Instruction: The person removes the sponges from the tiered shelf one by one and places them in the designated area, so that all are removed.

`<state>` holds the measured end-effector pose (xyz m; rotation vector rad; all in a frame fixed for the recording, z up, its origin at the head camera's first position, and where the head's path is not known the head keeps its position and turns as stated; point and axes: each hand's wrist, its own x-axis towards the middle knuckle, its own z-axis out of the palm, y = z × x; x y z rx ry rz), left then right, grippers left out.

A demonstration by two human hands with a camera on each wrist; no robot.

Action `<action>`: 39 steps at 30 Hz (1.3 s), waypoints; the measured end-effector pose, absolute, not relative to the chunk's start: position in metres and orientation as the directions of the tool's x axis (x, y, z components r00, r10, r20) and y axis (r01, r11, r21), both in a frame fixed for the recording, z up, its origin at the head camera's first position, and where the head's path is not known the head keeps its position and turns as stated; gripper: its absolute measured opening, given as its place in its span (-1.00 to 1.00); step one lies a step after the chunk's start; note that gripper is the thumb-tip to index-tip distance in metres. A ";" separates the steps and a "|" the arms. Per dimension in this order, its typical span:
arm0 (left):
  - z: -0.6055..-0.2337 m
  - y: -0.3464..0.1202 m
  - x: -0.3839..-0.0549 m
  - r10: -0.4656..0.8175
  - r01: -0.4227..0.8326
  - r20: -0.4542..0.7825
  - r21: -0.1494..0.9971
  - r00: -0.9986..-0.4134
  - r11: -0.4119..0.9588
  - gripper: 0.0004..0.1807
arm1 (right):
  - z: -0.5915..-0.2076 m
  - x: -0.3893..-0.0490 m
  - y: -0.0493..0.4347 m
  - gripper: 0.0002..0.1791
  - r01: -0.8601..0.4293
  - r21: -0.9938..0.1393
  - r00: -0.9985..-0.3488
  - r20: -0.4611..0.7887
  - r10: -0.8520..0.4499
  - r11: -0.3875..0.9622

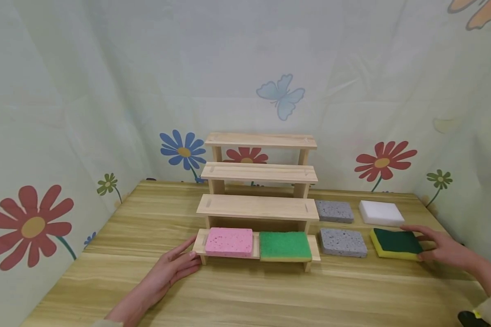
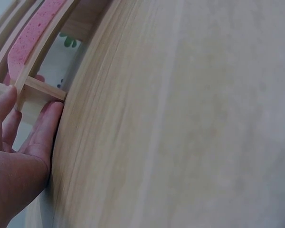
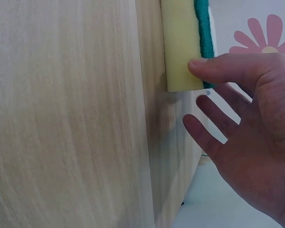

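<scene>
The left grip (image 1: 172,269), rather wide, touched one four-step rack (image 1: 255,205) bearing two sponges (image 1: 229,241), and the right grip (image 1: 446,246) held one green-yellow sponge (image 1: 394,242) near two grey blocks (image 1: 343,242), one white block (image 1: 380,212)

Beside your right hand (image 3: 261,137), the right wrist view's top edge crops the yellow-and-green rectangular sponge (image 3: 183,47); below that hand, you can't identify a cropped black object (image 1: 470,319).

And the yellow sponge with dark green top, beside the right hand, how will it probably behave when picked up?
The sponge probably squashes easily, since its yellow layer looks like foam. That also suggests lightness for its size. Being flat and low, it seems unlikely to roll.
</scene>
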<state>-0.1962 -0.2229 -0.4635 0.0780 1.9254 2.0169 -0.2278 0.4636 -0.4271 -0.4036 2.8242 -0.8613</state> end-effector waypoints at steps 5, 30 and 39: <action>-0.463 -0.223 -0.196 0.289 -0.221 -0.207 0.975 -0.935 -0.017 -0.21 | -0.428 -0.230 0.464 -0.06 -0.202 -0.596 -0.955 -0.057 -0.292 0.777; -0.462 -0.224 -0.197 0.286 -0.219 -0.202 0.975 -0.937 -0.028 -0.21 | -0.396 -0.233 0.426 0.04 -0.262 -0.478 -0.961 0.054 -0.270 0.838; -0.462 -0.224 -0.197 0.295 -0.224 -0.207 0.974 -0.933 -0.025 -0.21 | -0.376 -0.229 0.397 -0.01 -0.330 -0.454 -0.944 0.128 -0.306 0.828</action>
